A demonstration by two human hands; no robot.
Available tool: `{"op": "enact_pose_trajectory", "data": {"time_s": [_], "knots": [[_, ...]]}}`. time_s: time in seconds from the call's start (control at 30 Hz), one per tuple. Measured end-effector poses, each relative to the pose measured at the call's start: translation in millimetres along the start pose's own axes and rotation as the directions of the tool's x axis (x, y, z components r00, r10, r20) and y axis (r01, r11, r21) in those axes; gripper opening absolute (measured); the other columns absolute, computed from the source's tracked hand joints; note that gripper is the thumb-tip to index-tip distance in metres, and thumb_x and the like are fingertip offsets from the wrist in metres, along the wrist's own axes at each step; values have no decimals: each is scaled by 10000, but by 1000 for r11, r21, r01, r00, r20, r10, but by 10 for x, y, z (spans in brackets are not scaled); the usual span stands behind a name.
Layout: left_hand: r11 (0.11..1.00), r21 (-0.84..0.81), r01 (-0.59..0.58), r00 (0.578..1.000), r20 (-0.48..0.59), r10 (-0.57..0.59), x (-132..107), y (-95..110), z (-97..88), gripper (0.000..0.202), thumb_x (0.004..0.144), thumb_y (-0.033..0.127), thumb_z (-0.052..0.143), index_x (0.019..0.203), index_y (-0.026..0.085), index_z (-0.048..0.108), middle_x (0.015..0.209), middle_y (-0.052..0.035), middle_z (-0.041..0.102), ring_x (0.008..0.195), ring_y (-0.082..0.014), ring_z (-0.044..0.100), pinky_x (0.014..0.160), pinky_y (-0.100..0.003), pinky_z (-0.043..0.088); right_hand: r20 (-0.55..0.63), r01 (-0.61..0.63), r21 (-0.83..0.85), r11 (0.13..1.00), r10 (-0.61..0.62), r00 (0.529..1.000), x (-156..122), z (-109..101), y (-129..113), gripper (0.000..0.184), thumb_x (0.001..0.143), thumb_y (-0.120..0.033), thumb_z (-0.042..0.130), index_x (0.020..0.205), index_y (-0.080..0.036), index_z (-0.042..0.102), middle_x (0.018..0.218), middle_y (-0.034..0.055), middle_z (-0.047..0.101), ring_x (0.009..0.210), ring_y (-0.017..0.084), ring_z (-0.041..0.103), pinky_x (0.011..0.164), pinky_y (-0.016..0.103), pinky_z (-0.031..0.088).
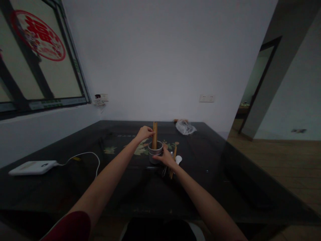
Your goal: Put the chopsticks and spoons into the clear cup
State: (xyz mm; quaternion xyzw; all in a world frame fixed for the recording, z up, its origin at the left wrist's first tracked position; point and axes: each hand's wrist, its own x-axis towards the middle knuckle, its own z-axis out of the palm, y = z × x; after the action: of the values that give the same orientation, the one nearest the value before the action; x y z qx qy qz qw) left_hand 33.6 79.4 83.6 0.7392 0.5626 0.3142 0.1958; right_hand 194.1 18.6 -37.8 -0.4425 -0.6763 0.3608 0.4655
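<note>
A grey cylindrical holder (153, 158) stands upright on the dark table, with several wooden chopsticks (154, 137) rising out of it. My left hand (145, 133) pinches the chopsticks near their upper part, above the rim. Around the holder's right side, my right hand (166, 157) is closed with thumb and fingers against its wall. Just right of that hand, more chopsticks (172, 173) lie on the table beside a white spoon (178, 159). Some thin metal utensils (164, 171) are partly hidden by my right hand, and their kind is hard to make out.
A white power bank (33, 167) with a white cable (85, 153) lies at the left of the dark table (120, 190). A crumpled clear plastic bag (185, 127) rests near the back edge by the wall. A dark long object (248, 187) is at the right.
</note>
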Motion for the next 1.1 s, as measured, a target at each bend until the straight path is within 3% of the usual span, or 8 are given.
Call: {"op": "enact_pose_trajectory", "data": {"time_s": [0.5, 0.73, 0.9, 0.97, 1.1], "knots": [[997, -77, 32, 999, 0, -32, 25, -77, 29, 178, 724, 274, 641, 680, 117, 715, 566, -36, 658, 523, -118, 580, 499, -187, 407, -2, 33, 15, 999, -33, 999, -7, 9, -40, 798, 562, -307, 790, 1269, -168, 447, 1208, 111, 577, 1114, 250, 548, 969, 399, 414], [994, -106, -33, 999, -2, 32, 33, -212, 72, 229, 670, 353, 684, 714, 130, 714, 654, -63, 694, 599, -159, 617, 556, -229, 440, 4, 34, 13, 999, -35, 999, 5, 15, 3, 759, 579, -308, 782, 1253, -172, 462, 1205, 108, 583, 1115, 245, 551, 969, 397, 416], [941, -302, -152, 970, -228, 84, -170, -350, 136, 317, 677, 400, 676, 870, 149, 685, 911, -92, 701, 846, -202, 644, 781, -304, 491, 5, 69, 31, 997, -69, 998, 12, 29, 25, 789, 575, -311, 785, 1272, -193, 435, 1229, 98, 562, 1150, 239, 531, 989, 393, 404], [893, -415, -173, 949, -313, 38, -315, -435, 225, 338, 709, 418, 649, 928, 160, 656, 994, -93, 677, 928, -208, 628, 825, -325, 489, 13, 81, 47, 996, -82, 997, 9, 33, 26, 808, 573, -302, 786, 1284, -189, 417, 1242, 105, 551, 1175, 241, 514, 1003, 388, 393], [716, -690, -101, 949, -283, -139, -597, -601, 506, 380, 758, 489, 592, 988, 187, 607, 1075, -91, 638, 989, -209, 614, 787, -315, 509, 10, 64, 35, 997, -65, 998, 11, 42, 51, 832, 567, -279, 781, 1296, -184, 392, 1255, 113, 538, 1184, 252, 505, 1016, 404, 382]]}}
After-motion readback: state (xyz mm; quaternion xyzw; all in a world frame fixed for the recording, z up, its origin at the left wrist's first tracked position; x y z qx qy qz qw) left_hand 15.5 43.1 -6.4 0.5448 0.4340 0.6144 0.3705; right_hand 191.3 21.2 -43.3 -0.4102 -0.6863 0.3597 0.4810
